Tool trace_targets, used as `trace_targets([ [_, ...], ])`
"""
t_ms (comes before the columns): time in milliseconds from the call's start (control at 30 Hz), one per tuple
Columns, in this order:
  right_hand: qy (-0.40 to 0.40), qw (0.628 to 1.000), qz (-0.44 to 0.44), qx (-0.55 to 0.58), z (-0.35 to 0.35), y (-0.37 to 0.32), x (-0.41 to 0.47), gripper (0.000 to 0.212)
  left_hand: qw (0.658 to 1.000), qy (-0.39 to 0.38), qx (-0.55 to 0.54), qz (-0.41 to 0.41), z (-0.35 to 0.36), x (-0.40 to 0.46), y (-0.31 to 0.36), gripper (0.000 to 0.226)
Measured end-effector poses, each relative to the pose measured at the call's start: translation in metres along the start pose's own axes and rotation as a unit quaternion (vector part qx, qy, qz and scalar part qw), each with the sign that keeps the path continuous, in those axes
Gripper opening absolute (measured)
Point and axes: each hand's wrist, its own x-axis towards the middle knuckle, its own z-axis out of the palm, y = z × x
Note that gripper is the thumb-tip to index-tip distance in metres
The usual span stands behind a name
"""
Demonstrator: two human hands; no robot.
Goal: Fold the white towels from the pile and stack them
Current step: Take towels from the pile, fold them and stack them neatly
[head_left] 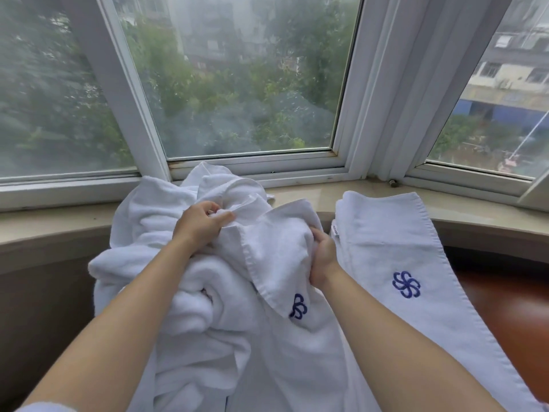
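Your left hand (pixel 199 223) has its fingers curled tight, pinching a bunched corner of a white terry towel with a blue embroidered flower logo (pixel 276 251). Your right hand (pixel 322 257) grips the same towel's other side, fingers wrapped into the cloth, so it drapes between both fists. Under your fingers sits the rumpled pile of white towels (pixel 166 221), heaped against the window sill. Just right of your right knuckles lies a flat folded white towel (pixel 386 233).
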Motion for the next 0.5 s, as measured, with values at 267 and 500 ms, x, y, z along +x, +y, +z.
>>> trace_targets([
  [267,-0.096,0.995,-0.026,-0.008,0.018,-0.033,-0.029,0.030,0.999,0.027,-0.023,0.009,-0.012,-0.016,0.027,0.024],
  [500,-0.096,0.988,0.073,-0.097,0.021,-0.026,-0.039,0.018,0.943,0.206,-0.263,0.007,-0.045,-0.003,0.087,0.036],
])
